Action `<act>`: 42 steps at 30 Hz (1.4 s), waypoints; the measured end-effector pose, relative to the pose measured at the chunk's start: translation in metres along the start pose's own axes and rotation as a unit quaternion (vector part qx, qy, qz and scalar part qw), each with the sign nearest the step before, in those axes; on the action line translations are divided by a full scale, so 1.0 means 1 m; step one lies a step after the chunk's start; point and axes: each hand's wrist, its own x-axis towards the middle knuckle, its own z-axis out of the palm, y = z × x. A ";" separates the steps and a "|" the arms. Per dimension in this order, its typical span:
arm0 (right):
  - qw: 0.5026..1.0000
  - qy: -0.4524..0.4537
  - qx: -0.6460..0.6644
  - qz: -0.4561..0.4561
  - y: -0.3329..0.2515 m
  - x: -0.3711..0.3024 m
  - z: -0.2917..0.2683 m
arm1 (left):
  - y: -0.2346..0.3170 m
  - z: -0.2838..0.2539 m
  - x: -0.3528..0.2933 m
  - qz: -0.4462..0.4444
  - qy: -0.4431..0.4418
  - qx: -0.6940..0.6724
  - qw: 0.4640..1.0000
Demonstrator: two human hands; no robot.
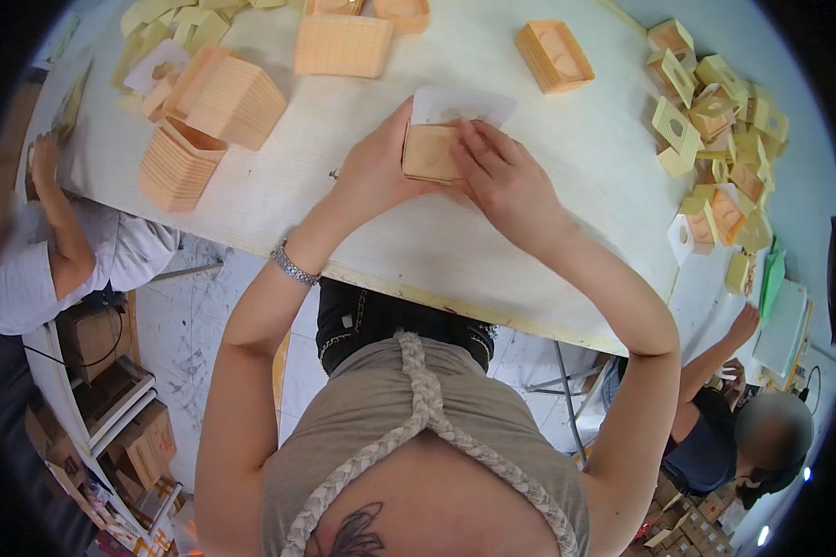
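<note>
Above the white table [362,227], a small tan paper box [429,154] is between my hands, and a white flap [450,104] stands out on its far side. My left hand [379,165] wraps around the box's left side, thumb and fingers closed on it. On the right, my right hand [509,184] grips the box too, its fingers bent over the top face and edge. A round outline shows faintly on that face. The underside of the box is hidden by my hands.
Stacked peach ribbed boxes [228,97] lie at the left, with another box stack [344,45] beyond my hands. A single open box [555,58] sits far right of centre. Yellow folded boxes [715,111] pile along the right edge. People work at both sides.
</note>
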 end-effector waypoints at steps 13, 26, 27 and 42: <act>0.992 0.034 -0.085 -0.091 0.027 -0.011 -0.004 | -0.013 0.004 -0.002 -0.014 -0.003 0.027 1.000; 0.970 -0.152 -0.192 -0.014 -0.009 -0.013 -0.009 | -0.010 0.005 -0.002 -0.004 -0.034 0.050 0.998; 0.965 -0.135 -0.224 -0.010 -0.012 -0.016 -0.007 | -0.009 0.006 -0.004 -0.003 -0.038 0.041 0.998; 0.972 0.104 -0.021 0.211 0.025 -0.028 -0.041 | 0.027 -0.112 0.055 -0.029 0.002 0.037 0.999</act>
